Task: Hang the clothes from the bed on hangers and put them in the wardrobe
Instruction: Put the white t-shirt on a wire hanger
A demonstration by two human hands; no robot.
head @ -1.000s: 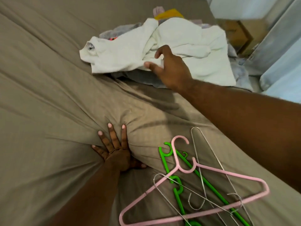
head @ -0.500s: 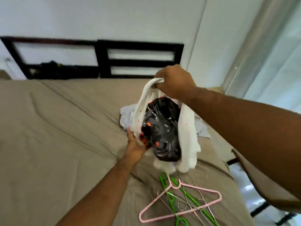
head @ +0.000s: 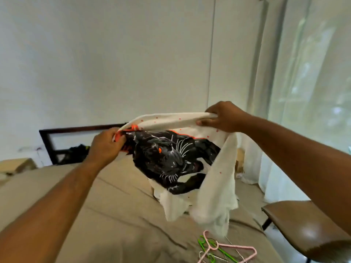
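The left hand and right hand each grip the white shirt by its bunched edge; hangers are cut off below.

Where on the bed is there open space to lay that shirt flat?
The bed sheet is bare between the left forearm and the hangers, and back toward the headboard. It is crowded at the near right edge, where the hangers lie tangled below the dangling white shirt.

White panther-print shirt hangs above bed; hangers lie below.
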